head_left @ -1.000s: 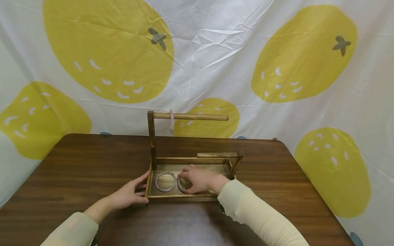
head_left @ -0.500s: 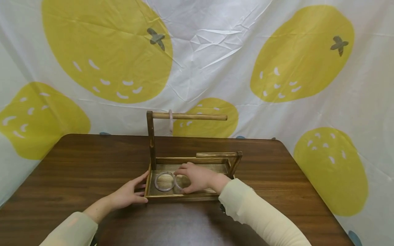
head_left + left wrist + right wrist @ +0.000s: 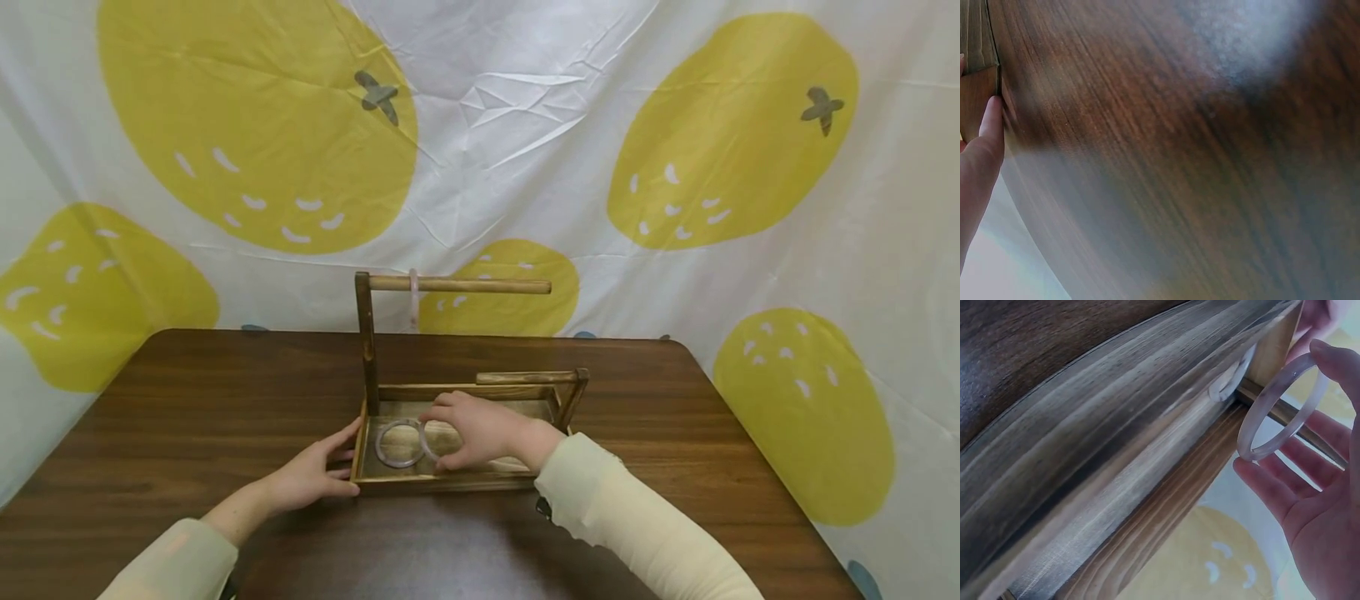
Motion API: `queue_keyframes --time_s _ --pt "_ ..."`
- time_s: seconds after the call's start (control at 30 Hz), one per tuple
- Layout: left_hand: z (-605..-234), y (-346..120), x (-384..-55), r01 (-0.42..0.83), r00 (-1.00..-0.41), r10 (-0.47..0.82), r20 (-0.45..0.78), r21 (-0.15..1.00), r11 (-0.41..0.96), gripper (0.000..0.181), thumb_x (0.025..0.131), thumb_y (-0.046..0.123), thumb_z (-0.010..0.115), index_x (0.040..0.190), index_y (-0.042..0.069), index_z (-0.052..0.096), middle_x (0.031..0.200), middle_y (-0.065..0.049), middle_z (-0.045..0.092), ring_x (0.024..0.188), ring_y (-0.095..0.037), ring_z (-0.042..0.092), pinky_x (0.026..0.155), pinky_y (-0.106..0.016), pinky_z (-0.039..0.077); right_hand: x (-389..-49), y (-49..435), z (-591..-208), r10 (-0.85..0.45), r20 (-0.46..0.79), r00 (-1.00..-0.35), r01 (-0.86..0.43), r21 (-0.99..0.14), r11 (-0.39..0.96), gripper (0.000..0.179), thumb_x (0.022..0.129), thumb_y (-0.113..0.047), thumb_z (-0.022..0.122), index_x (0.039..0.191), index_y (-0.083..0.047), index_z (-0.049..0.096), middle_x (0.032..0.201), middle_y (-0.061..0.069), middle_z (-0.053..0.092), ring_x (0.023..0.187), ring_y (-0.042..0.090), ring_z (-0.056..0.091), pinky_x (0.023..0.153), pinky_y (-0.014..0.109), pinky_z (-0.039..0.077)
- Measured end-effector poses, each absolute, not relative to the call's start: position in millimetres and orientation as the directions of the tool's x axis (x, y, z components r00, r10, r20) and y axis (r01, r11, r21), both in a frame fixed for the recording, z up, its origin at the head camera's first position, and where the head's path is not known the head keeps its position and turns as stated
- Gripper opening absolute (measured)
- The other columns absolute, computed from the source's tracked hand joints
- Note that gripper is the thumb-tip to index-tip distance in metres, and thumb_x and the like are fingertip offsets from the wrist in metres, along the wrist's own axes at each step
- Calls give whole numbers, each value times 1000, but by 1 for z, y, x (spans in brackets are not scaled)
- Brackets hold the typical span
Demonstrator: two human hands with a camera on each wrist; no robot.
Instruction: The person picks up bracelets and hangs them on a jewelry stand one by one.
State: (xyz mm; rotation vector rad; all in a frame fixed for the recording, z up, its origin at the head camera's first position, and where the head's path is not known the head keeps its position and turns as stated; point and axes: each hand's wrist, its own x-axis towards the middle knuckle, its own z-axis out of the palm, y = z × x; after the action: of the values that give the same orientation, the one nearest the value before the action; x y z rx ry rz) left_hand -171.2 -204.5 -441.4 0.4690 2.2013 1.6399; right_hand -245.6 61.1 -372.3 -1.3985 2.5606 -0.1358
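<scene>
My right hand (image 3: 483, 429) pinches a pale, translucent bangle (image 3: 1254, 422) between thumb and fingertips, tilted up over the wooden tray (image 3: 480, 482). Beside it, a second pale bangle (image 3: 379, 446) lies flat at the left end of the tray floor; the two overlap slightly in the head view. A third bangle (image 3: 414, 304) hangs on the upper rod (image 3: 487, 286) near the tall post. My left hand (image 3: 303, 477) touches the tray's left end with fingers spread, the thumb at its front corner. In the left wrist view, one straight finger (image 3: 991, 122) meets the wood.
A short rod (image 3: 517, 378) on a low post reaches inward from the tray's right end, just behind my right hand. The tall post (image 3: 367, 342) rises at the left end. Brown tabletop (image 3: 225, 383) surrounds the stand, and a lemon-print curtain (image 3: 510, 150) hangs behind.
My right hand has shifted a little left, and its bangle has come up from lying flatter to a tilt beside the other one. My left hand stays at the tray's end.
</scene>
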Motion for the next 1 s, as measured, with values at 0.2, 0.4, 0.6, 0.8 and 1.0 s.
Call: queue_keyframes --time_s 0.2,0.4,0.6,0.8,1.0 --pt "-442 -204 -171 38 -886 456 -90 964 265 98 78 -1 70 147 -7 0 147 -41 4 128 -54 31 96 -38 51 -243 60 -368 -856 -132 -499 -836 -187 516 63 80 -40 71 135 -18 48 127 2 51 116 16 51 96 31 50" --pt "-441 -204 -170 42 -886 456 -85 964 262 98 78 -1 70 147 -8 0 147 -41 3 128 -55 30 96 -38 50 -240 58 -363 -866 -108 -489 -845 -188 501 64 80 -41 70 135 -16 48 127 2 51 116 15 51 97 30 49" --pt "-440 -204 -169 41 -886 455 -89 962 269 98 79 0 70 147 -7 0 147 -41 3 128 -54 31 97 -39 50 -238 57 -359 -881 -61 -469 -854 -226 470 63 79 -39 71 133 -15 49 126 2 52 115 15 52 100 29 47" --pt "-440 -204 -170 38 -884 458 -94 962 271 98 79 0 70 147 -7 0 147 -41 4 128 -54 31 97 -39 50 -235 58 -353 -877 -42 -478 -829 -309 467 61 80 -37 71 133 -17 49 128 1 52 116 14 51 99 30 47" --pt "-439 -204 -169 38 -886 453 -93 962 272 98 79 0 70 147 -7 1 147 -41 4 128 -54 31 97 -40 50 -232 61 -347 -882 -7 -471 -808 -399 434 60 82 -38 70 133 -15 48 128 3 52 98 11 52 80 25 49"
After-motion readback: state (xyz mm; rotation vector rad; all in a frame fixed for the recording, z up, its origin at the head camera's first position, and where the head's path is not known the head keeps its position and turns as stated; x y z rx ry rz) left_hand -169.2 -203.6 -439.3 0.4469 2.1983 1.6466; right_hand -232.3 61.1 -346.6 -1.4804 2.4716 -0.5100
